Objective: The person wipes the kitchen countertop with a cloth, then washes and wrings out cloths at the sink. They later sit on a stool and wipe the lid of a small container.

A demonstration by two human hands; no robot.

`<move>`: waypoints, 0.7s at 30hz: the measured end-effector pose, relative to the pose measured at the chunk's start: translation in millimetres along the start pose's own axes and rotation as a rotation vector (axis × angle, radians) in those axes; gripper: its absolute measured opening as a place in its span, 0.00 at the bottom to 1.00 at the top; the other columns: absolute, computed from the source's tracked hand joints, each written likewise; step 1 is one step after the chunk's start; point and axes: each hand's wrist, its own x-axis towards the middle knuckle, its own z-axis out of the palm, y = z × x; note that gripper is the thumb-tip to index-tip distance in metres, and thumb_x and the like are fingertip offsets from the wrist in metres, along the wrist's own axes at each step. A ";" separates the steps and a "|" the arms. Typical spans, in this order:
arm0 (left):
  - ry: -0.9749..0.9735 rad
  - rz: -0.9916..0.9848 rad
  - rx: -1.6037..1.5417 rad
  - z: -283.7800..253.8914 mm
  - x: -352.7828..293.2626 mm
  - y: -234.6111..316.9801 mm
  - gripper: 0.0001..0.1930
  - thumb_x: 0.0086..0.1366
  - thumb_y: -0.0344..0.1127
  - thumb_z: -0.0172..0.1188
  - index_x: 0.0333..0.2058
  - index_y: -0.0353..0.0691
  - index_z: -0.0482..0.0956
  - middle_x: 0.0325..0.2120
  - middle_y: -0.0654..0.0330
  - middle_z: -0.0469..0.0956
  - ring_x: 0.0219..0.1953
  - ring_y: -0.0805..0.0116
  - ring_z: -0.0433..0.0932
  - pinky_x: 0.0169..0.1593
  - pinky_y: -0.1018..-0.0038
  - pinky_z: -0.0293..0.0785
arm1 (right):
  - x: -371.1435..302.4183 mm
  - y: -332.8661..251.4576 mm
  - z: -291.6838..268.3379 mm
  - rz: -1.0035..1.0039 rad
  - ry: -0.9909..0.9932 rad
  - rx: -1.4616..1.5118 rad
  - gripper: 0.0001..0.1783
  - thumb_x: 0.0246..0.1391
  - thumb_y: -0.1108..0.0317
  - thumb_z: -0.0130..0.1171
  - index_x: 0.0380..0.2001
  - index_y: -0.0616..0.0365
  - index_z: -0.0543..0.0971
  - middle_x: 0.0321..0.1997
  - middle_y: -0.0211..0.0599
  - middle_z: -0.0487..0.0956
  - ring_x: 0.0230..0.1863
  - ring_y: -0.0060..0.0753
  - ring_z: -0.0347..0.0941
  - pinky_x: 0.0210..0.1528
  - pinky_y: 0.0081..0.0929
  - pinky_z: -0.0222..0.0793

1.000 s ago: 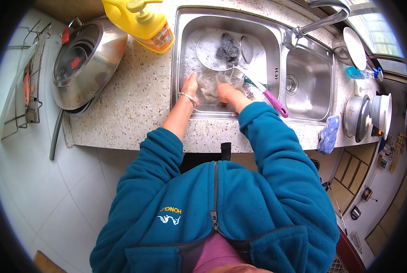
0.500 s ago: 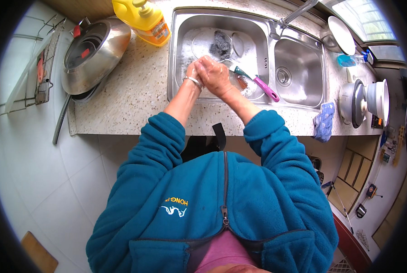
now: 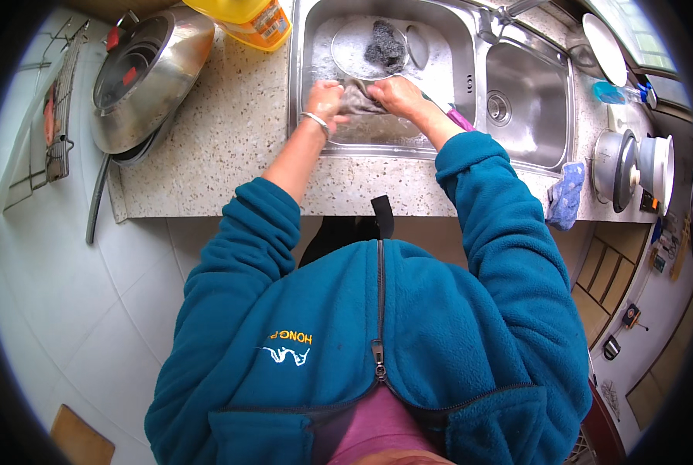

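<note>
Over the near part of the large left sink basin (image 3: pixel 466 46), a wet greyish cloth (image 3: pixel 357 99) stretches between my two hands. My left hand (image 3: pixel 326 101), with a bangle at the wrist, is closed on the cloth's left end. The other end is gripped by my right hand (image 3: pixel 398 94). Just beyond the cloth, a dark mesh scrubber (image 3: pixel 384 48) lies on a round, soapy piece in the basin, which I cannot clearly make out. A pink handle (image 3: pixel 460 118) shows beside my right wrist; its other end is mostly hidden.
To the right is a smaller basin (image 3: pixel 521 116), with a faucet (image 3: pixel 509 14) behind. A yellow jug (image 3: pixel 257 23) and a large metal pan (image 3: pixel 149 89) stand left. A blue cloth (image 3: pixel 567 195) hangs over the counter's front edge; pots (image 3: pixel 616 167) stand beyond it.
My hands were clasped together; now they are apart, with the cloth showing between them. The view has shifted slightly, so the sink sits higher in the picture.
</note>
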 end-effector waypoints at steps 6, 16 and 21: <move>-0.092 0.005 -0.035 -19.3 20.4 -3.7 0.33 0.59 0.48 0.59 0.62 0.50 0.61 0.63 0.59 0.58 0.66 0.48 0.48 0.61 0.36 0.39 | 12.9 6.1 72.2 -0.030 -0.607 -0.271 0.24 0.45 0.68 0.59 0.49 0.56 0.74 0.47 0.52 0.77 0.48 0.52 0.74 0.51 0.39 0.71; -0.442 0.034 -0.089 -1.4 19.9 -14.2 0.19 0.67 0.48 0.51 0.44 0.38 0.76 0.39 0.57 0.78 0.39 0.65 0.76 0.46 0.63 0.72 | -29.8 -40.4 -47.7 0.159 -0.365 1.020 0.16 0.47 0.69 0.55 0.42 0.59 0.75 0.23 0.28 0.73 0.20 0.19 0.65 0.20 0.19 0.60; -0.781 0.165 -0.178 5.3 -13.3 -6.8 0.22 0.72 0.48 0.40 0.48 0.34 0.72 0.37 0.52 0.79 0.40 0.57 0.79 0.40 0.72 0.77 | -52.2 -51.8 -94.2 0.170 -0.061 1.331 0.10 0.56 0.68 0.50 0.39 0.58 0.77 0.30 0.31 0.78 0.27 0.21 0.72 0.25 0.20 0.67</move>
